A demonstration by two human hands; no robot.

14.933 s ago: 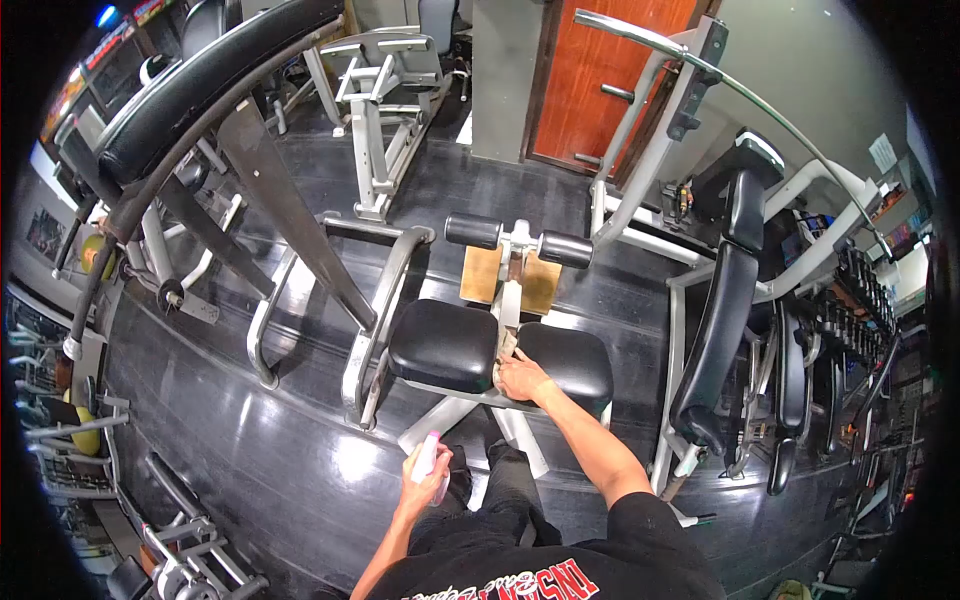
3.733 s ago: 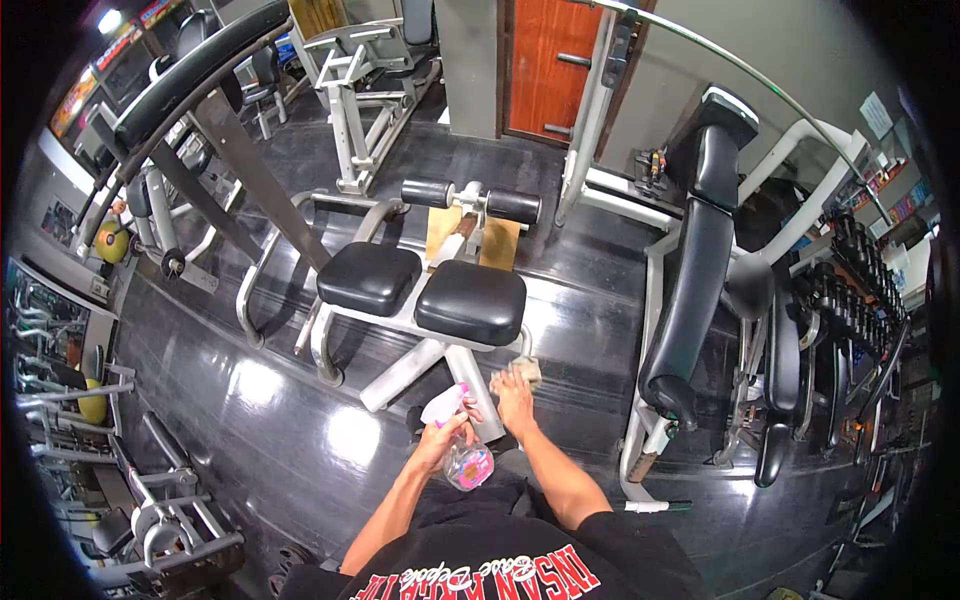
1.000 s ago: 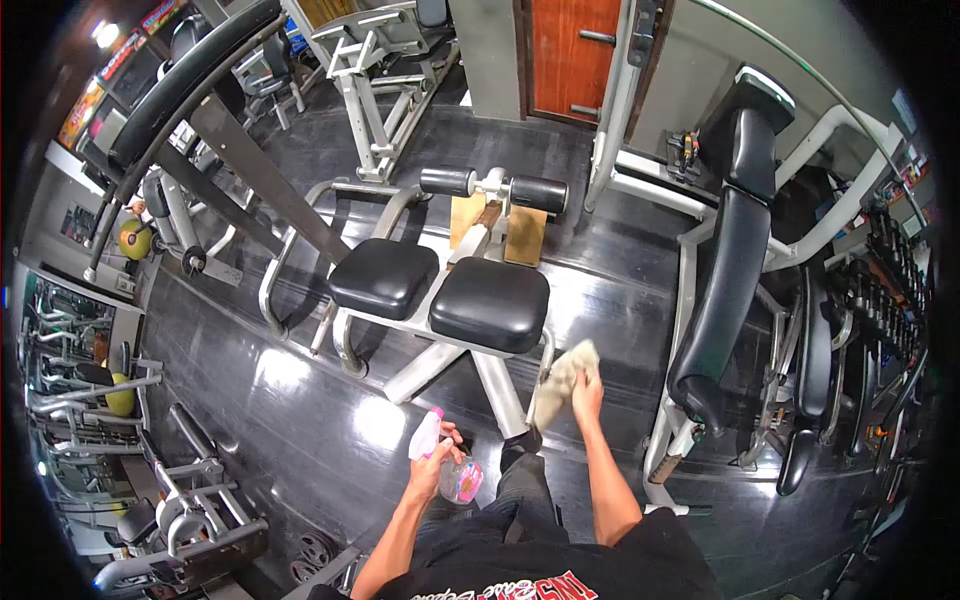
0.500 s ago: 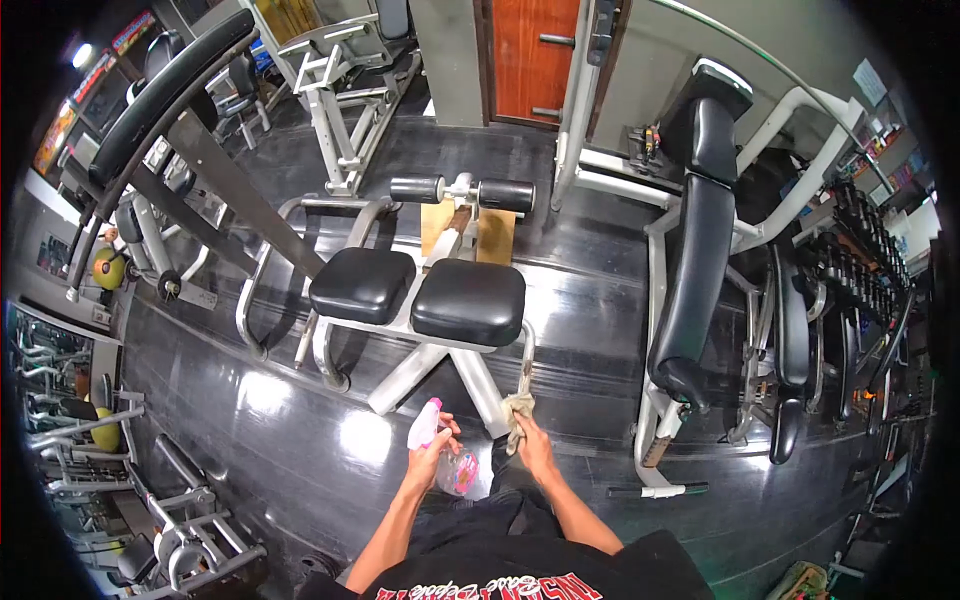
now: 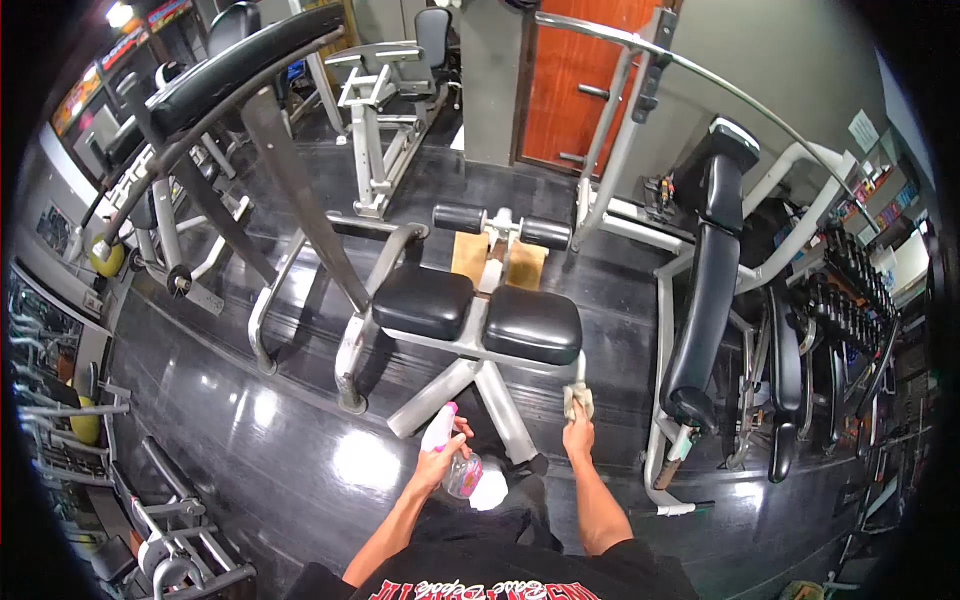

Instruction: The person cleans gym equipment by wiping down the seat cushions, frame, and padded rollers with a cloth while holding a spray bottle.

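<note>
My left hand is wrapped round the neck of a clear spray bottle with a white and pink trigger head. A beige cloth is bunched in my right hand, pressed around the lower end of the thin bar below the right seat pad. Right in front of me stands a gym bench machine with two black seat pads, the left pad and the right pad. Its pale metal legs splay out towards me. Behind the pads are two black foam rollers.
A long black padded bench on a white frame stands to my right, with a dumbbell rack beyond it. Dark metal bars with a black pad rise at the left. An orange-brown door is at the back.
My view has shifted, so the machine sits further right. My right hand and the cloth have moved up and right along the bar. The bottle stays in my left hand.
</note>
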